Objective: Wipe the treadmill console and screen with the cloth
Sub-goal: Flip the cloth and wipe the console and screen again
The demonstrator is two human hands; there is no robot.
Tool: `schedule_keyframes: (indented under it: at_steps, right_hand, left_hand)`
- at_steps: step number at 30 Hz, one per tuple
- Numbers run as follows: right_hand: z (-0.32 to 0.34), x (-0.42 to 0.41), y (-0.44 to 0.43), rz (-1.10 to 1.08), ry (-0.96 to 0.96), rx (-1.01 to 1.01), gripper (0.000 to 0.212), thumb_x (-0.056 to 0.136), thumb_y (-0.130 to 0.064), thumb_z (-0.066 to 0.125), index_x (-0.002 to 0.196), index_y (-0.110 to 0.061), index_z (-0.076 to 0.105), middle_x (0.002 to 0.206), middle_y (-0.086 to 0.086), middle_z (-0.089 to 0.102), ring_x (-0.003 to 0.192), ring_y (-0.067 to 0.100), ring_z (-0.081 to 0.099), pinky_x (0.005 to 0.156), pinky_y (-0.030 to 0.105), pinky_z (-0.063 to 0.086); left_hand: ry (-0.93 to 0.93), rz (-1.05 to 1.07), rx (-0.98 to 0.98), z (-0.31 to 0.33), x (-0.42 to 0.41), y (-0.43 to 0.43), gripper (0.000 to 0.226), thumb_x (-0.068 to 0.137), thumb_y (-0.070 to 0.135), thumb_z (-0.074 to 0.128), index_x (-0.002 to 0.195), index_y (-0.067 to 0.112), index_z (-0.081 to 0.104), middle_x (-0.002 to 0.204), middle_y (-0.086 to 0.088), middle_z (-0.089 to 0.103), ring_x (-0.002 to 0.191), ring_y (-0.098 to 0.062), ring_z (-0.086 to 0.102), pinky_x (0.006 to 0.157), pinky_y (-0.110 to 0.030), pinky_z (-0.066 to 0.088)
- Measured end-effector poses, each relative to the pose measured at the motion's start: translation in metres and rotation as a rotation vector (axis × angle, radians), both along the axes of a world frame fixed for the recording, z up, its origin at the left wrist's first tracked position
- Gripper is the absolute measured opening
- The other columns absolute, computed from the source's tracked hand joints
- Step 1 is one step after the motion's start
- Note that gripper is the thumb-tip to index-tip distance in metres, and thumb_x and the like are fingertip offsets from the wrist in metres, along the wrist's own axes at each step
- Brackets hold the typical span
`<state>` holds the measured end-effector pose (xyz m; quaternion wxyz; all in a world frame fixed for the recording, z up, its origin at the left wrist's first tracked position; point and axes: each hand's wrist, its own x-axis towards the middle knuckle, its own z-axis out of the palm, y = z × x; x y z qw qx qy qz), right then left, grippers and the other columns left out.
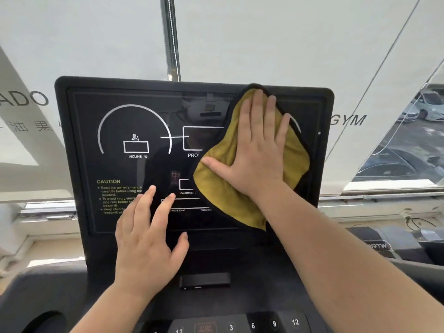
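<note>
The treadmill's black screen (125, 131) stands upright in front of me, printed with white gauge outlines and a yellow CAUTION text. A yellow cloth with a dark edge (216, 188) lies flat against the screen's right half. My right hand (257, 150) presses on the cloth with straight, spread fingers. My left hand (149, 239) rests with straight fingers on the lower middle of the screen, left of the cloth and apart from it. Below the screen the dark console (240, 299) carries a row of numbered keys (274, 323).
A small black slot or clip (204, 280) sits on the console under the screen. A round cup holder (45, 323) shows at the lower left. Behind the screen are white window blinds (240, 39), and cars are visible through glass at the right (408, 140).
</note>
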<state>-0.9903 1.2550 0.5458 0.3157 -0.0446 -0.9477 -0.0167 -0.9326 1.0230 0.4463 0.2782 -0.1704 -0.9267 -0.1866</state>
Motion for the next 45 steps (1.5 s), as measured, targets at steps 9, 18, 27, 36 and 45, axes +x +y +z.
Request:
schedule_keyframes:
  at_steps: [9, 18, 27, 36, 45]
  right_hand:
    - [-0.085, 0.056, 0.035, 0.103, -0.06, 0.214, 0.124, 0.072, -0.096, 0.046, 0.163, -0.018, 0.014, 0.17, 0.02, 0.006, 0.156, 0.046, 0.0, 0.119, 0.075, 0.005]
    - [0.016, 0.001, 0.03, -0.176, -0.003, -0.067, 0.124, 0.072, -0.101, 0.028, 0.163, -0.025, -0.008, 0.169, 0.024, -0.012, 0.154, 0.049, -0.012, 0.119, 0.073, -0.001]
    - [-0.046, 0.017, -0.042, 0.156, -0.052, 0.236, 0.116, 0.075, -0.096, 0.04, 0.164, -0.026, 0.015, 0.17, 0.021, 0.002, 0.156, 0.048, -0.002, 0.119, 0.074, 0.002]
    - [-0.102, 0.061, 0.035, 0.129, 0.006, 0.232, 0.11, 0.073, -0.09, 0.053, 0.161, -0.033, 0.02, 0.17, 0.016, 0.008, 0.157, 0.043, 0.003, 0.12, 0.072, 0.003]
    - [0.014, -0.001, 0.022, -0.159, 0.003, -0.061, 0.118, 0.073, -0.099, 0.032, 0.163, -0.033, -0.008, 0.169, 0.022, -0.015, 0.154, 0.048, -0.015, 0.119, 0.073, -0.005]
  left_hand:
    - [-0.001, -0.013, -0.02, -0.007, -0.003, -0.002, 0.066, 0.077, 0.045, 0.059, 0.136, 0.016, 0.058, 0.153, -0.016, 0.04, 0.138, -0.041, 0.041, 0.111, -0.056, 0.033]
    - [-0.036, -0.119, -0.015, -0.008, -0.003, -0.019, 0.055, 0.08, 0.043, 0.059, 0.126, 0.015, 0.066, 0.154, -0.014, 0.043, 0.142, -0.038, 0.04, 0.111, -0.054, 0.036]
    - [0.06, -0.223, 0.023, -0.016, -0.007, -0.031, 0.037, 0.081, 0.03, 0.065, 0.107, 0.005, 0.073, 0.137, -0.018, 0.058, 0.133, -0.039, 0.05, 0.112, -0.053, 0.039]
    - [0.034, -0.213, 0.016, -0.018, -0.007, -0.029, 0.037, 0.081, 0.031, 0.063, 0.107, 0.005, 0.073, 0.138, -0.018, 0.056, 0.133, -0.041, 0.05, 0.109, -0.057, 0.04]
    - [0.055, -0.216, 0.052, -0.007, -0.007, -0.035, 0.04, 0.084, 0.033, 0.059, 0.107, 0.003, 0.072, 0.137, -0.018, 0.056, 0.128, -0.04, 0.052, 0.116, -0.043, 0.033]
